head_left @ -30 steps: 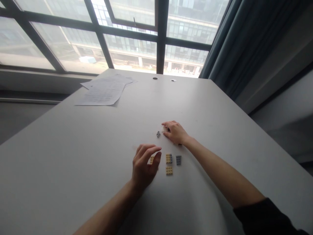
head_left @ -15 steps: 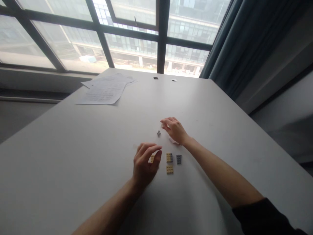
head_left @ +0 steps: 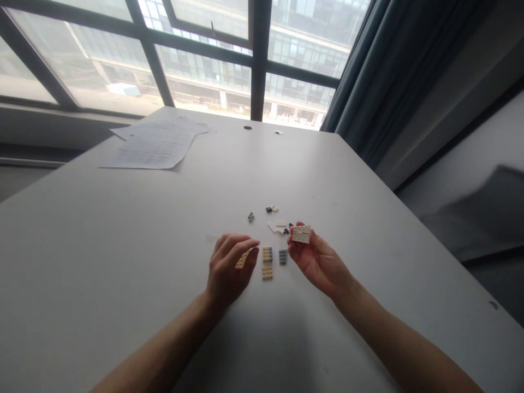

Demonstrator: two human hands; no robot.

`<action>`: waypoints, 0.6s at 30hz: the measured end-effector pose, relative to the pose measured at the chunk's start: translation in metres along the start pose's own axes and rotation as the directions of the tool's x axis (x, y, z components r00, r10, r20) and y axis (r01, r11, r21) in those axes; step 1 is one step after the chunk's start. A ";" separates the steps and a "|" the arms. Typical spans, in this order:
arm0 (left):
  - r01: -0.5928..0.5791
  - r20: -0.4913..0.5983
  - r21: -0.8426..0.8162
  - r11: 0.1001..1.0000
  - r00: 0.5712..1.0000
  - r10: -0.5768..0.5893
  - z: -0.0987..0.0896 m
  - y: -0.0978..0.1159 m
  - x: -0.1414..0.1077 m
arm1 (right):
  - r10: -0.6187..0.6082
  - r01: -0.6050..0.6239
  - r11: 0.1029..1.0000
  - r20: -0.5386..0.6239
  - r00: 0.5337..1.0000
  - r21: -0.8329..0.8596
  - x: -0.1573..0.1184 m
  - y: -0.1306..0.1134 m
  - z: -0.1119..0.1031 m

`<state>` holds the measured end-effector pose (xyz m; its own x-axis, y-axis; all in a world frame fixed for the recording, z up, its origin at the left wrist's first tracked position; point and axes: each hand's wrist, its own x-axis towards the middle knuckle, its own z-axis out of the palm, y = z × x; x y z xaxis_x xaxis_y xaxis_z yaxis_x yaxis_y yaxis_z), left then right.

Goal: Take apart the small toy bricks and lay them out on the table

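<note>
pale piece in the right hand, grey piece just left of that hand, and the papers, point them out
pale piece (head_left: 301,234): head view, middle of its camera-facing side
grey piece (head_left: 283,257): head view, middle of its studded top
papers (head_left: 158,150): head view, nearest sheet's printed face

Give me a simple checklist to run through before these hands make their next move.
1. Pale piece held by the right hand: ok, it is in the fingers, raised toward the camera.
2. Tan piece by the left hand fully in view: not ok, the hand partly covers it.
3. Left hand gripping that tan piece: cannot tell.
4. Tan-and-gray block uncovered: ok, it sits between the hands.
5. Papers away from the hands: ok, they lie at the far left.
</note>
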<state>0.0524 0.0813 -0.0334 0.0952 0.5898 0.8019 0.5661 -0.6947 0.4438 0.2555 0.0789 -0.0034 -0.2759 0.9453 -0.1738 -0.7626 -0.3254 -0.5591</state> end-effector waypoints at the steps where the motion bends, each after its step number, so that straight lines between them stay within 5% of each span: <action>1: -0.008 0.000 0.006 1.000 1.000 0.008 0.000 0.000 0.000 | 0.000 0.000 1.000 0.001 1.000 0.001 -0.001 0.000 0.000; 7: -0.138 0.054 0.005 0.990 0.989 0.138 0.000 0.011 -0.004 | 0.041 -0.040 0.999 0.018 0.999 -0.037 -0.016 0.011 -0.001; 13: -0.321 0.237 -0.037 0.946 0.917 0.321 0.001 0.019 -0.007 | 0.057 -0.058 0.998 -0.015 0.998 -0.033 -0.030 0.021 0.000; 16: -0.315 0.222 -0.028 0.949 0.923 0.313 -0.001 0.017 -0.006 | 0.017 -0.023 0.974 -0.028 0.999 -0.227 -0.031 0.015 -0.007; 18: -0.288 0.181 -0.006 0.958 0.941 0.285 -0.002 0.015 -0.004 | -0.066 0.049 0.842 -0.013 0.998 -0.536 -0.031 0.006 -0.016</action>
<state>0.0589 0.0671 -0.0293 0.3993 0.4322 0.8086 0.5098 -0.8377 0.1960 0.2687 0.0482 -0.0146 -0.2175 0.9649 -0.1469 -0.3420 -0.2163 -0.9144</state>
